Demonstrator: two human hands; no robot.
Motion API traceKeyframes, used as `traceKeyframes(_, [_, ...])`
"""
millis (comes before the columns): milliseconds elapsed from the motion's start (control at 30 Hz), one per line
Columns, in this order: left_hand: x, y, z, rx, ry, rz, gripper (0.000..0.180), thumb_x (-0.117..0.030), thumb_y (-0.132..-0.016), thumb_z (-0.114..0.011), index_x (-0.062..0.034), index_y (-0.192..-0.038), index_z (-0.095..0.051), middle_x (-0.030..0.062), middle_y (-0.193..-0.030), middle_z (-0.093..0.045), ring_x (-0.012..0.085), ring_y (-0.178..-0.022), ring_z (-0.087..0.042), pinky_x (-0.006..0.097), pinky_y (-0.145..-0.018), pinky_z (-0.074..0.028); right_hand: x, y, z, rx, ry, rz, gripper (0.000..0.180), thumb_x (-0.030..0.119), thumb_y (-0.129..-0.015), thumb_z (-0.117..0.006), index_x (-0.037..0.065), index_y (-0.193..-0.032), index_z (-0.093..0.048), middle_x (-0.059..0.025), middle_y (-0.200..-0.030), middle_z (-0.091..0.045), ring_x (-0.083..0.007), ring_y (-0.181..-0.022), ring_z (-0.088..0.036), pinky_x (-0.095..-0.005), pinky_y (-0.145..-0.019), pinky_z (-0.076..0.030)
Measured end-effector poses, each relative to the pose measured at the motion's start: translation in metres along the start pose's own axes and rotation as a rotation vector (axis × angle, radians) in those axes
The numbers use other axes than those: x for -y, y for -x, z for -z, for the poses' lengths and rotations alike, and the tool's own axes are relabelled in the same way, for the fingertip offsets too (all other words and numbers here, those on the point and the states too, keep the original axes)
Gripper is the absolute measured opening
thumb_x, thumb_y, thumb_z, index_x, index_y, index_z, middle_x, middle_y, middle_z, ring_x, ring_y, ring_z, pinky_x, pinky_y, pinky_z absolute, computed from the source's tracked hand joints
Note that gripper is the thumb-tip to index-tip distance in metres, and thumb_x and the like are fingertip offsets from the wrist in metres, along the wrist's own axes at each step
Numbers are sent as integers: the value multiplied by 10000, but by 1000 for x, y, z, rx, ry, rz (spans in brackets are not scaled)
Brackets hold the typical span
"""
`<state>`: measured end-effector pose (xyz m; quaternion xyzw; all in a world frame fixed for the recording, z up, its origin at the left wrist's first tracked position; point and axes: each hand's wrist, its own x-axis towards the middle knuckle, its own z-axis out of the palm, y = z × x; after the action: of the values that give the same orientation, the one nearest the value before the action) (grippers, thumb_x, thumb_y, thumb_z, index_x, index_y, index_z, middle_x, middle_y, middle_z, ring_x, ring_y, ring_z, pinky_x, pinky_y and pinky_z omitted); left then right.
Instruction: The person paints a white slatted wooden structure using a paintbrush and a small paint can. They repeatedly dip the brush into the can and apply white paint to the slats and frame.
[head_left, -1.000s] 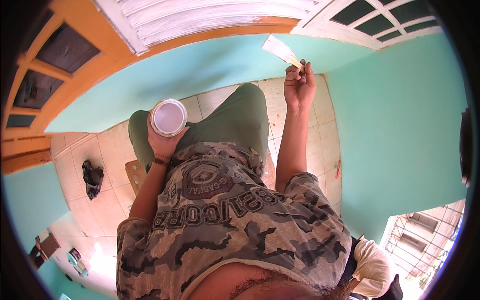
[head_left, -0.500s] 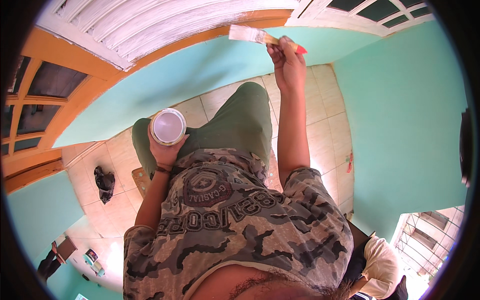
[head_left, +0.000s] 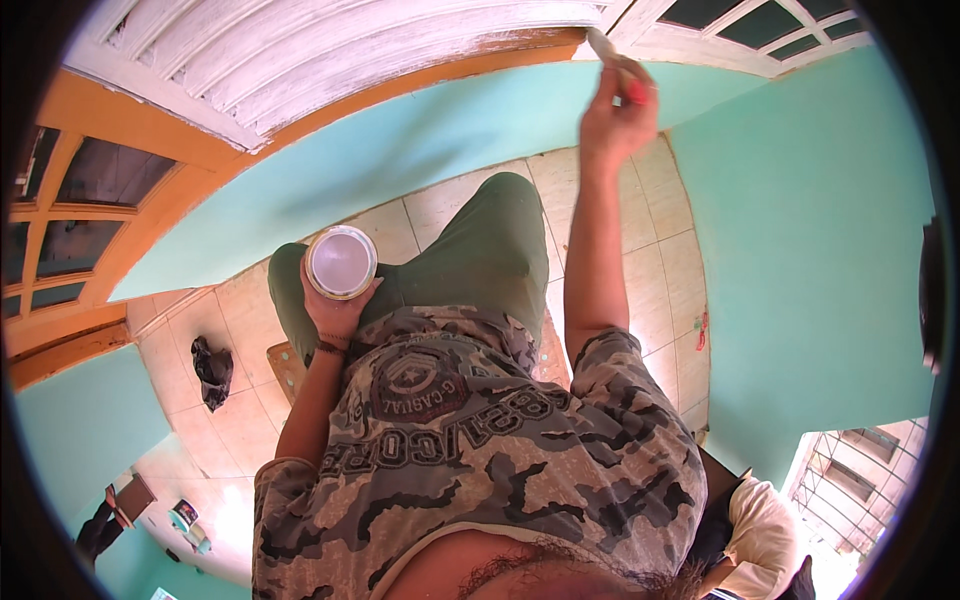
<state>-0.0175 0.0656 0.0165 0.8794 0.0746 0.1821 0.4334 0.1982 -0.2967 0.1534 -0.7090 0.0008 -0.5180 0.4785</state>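
My right hand (head_left: 618, 118) is raised far ahead, its fingers closed round the handle of a paintbrush (head_left: 602, 45) with a red handle end. The bristles meet the right end of the orange sill (head_left: 470, 55), beside a white window frame (head_left: 690, 38); whether they press on it is hard to make out. My left hand (head_left: 335, 310) grips an open can of whitish paint (head_left: 341, 262) close to my left knee. Above the sill are louvred slats (head_left: 330, 50) with streaky white paint.
A turquoise wall (head_left: 450, 118) runs below the sill, and another turquoise wall (head_left: 800, 230) stands at the right. On the tiled floor (head_left: 655, 205) at the left lies a black plastic bag (head_left: 211, 372). An orange window frame (head_left: 150, 210) with dark panes is at the left.
My right hand has moved right and forward, swinging the brush from pointing left over the wall to the sill's right end. The left hand with the can has hardly shifted.
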Motion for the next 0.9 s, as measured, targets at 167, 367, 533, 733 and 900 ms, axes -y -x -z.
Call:
traceKeyframes(167, [1, -1, 0, 3, 20, -8, 1143, -325, -563, -1000, -3, -1463, -375, 155, -1329, -610, 283, -1209, -616, 403, -1010, -508, 37, 53, -56, 160, 158, 345, 216, -42, -811, -721, 82, -980, -666, -84, -937, -710, -250, -816, -656, -356, -716, -550])
traceKeyframes(367, [4, 2, 3, -17, 11, 5, 1137, -330, -561, -1002, -1, -1453, -379, 157, -1322, -613, 279, -1206, -617, 403, -1003, -511, 94, 68, -55, 370, -207, 257, 202, -26, -819, -759, 60, -980, -670, -96, -904, -700, -250, -812, -676, -334, -693, -548])
traceKeyframes(533, [4, 4, 4, -22, -20, -12, 1134, -323, -562, -1003, 1, -1452, -379, 155, -1314, -618, 280, -1196, -623, 403, -996, -516, 23, 32, -31, 331, -513, -229, 149, -4, -928, -705, -49, -1058, -650, -97, -895, -711, -180, -804, -708, -294, -743, -586])
traceKeyframes(733, [-4, 2, 5, 1, 7, -11, 1134, -323, -570, -1000, 7, -1456, -375, 154, -1311, -621, 277, -1193, -627, 405, -995, -518, -25, -11, 2, 113, -485, -242, 200, 17, -921, -723, -64, -1078, -629, -120, -941, -689, -197, -806, -702, -347, -747, -644])
traceKeyframes(900, [-7, 0, 4, 12, 39, -9, 1142, -313, -572, -999, 13, -1464, -365, 155, -1322, -616, 273, -1204, -621, 398, -1003, -514, -30, -10, 11, -83, -160, -149, 185, 28, -910, -747, -55, -1049, -656, -102, -959, -699, -152, -779, -676, -286, -722, -592])
